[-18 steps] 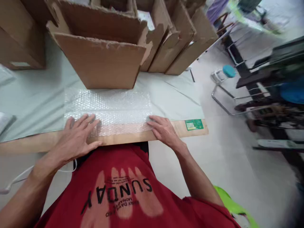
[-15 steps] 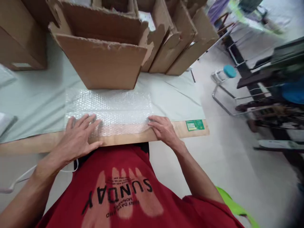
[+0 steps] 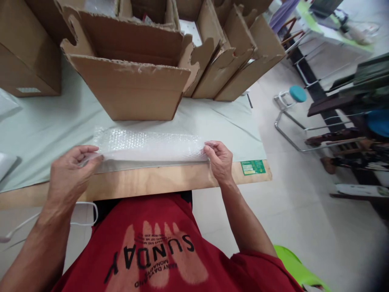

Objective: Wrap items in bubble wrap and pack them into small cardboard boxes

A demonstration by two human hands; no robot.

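A clear sheet of bubble wrap (image 3: 152, 144) lies across the cloth, its near edge lifted and folded back over itself. My left hand (image 3: 71, 168) pinches the left end of that edge between thumb and fingers. At the opposite end, my right hand (image 3: 219, 159) grips the right corner, thumb on top. The edge is stretched straight between both hands, just behind the bare wooden front strip (image 3: 146, 178) of the table.
Behind the wrap stands an open cardboard box (image 3: 130, 87), with several more cardboard dividers (image 3: 231, 77) to its right. Another carton (image 3: 28, 61) is at the left. A pale green cloth (image 3: 225, 129) covers the table. A blue-topped stool (image 3: 297, 94) stands on the floor at right.
Both hands went from resting on the flat bubble wrap to gripping its near edge. That edge has been raised and folded away from me, uncovering the wooden strip.
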